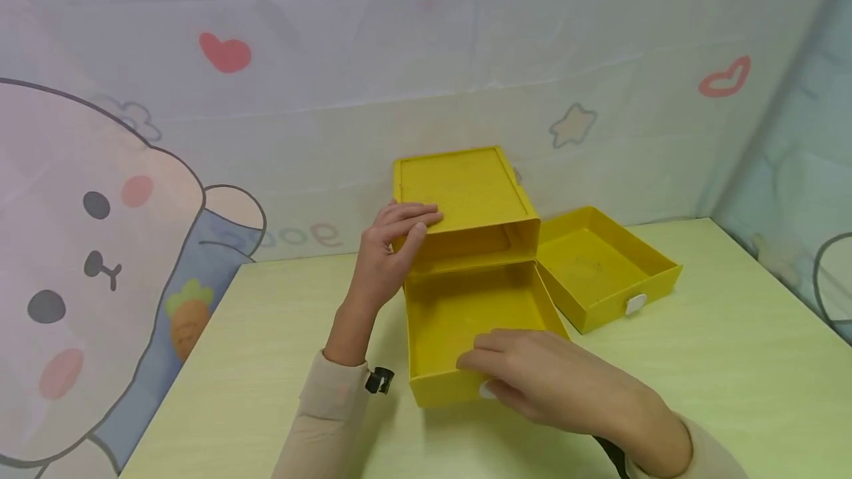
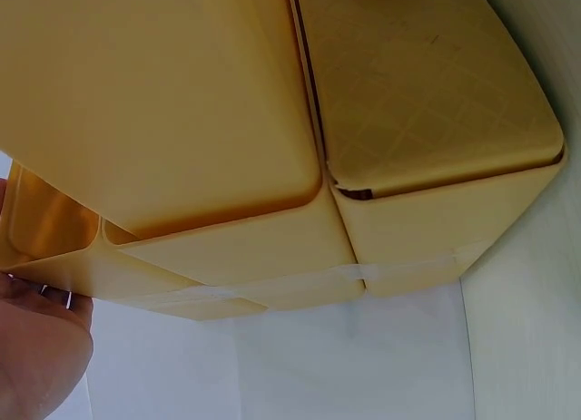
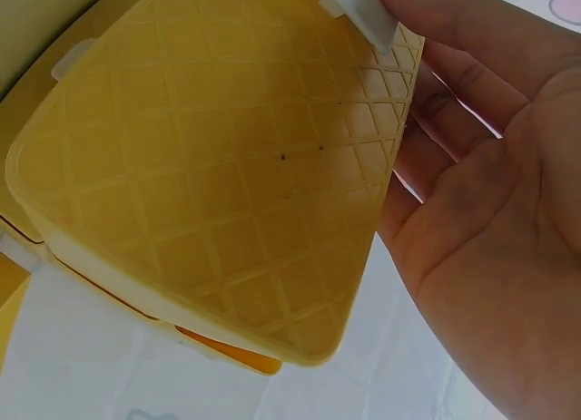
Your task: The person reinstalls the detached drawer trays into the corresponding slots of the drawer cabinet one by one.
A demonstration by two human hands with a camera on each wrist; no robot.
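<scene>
A yellow drawer cabinet (image 1: pixel 466 187) stands near the back cloth, its top slot gaping. My left hand (image 1: pixel 386 250) rests at its upper left front corner, fingers laid across the top and thumb by the slot's rim. Below that slot, a yellow drawer (image 1: pixel 439 392) juts far out toward me. My right hand (image 1: pixel 546 379) grips this drawer's front wall: the thumb is on the white handle (image 3: pixel 361 16), and the other fingers reach over behind the panel. In the left wrist view, a lower drawer (image 2: pixel 436 93) sits pushed in beneath the pulled one.
Another yellow drawer (image 1: pixel 632 242) with a white handle lies on the table right of the cabinet. A pale green table (image 1: pixel 279 368) carries everything. Behind it hangs a printed cloth (image 1: pixel 373 58) with hearts and a cartoon animal; more cloth hangs at the right.
</scene>
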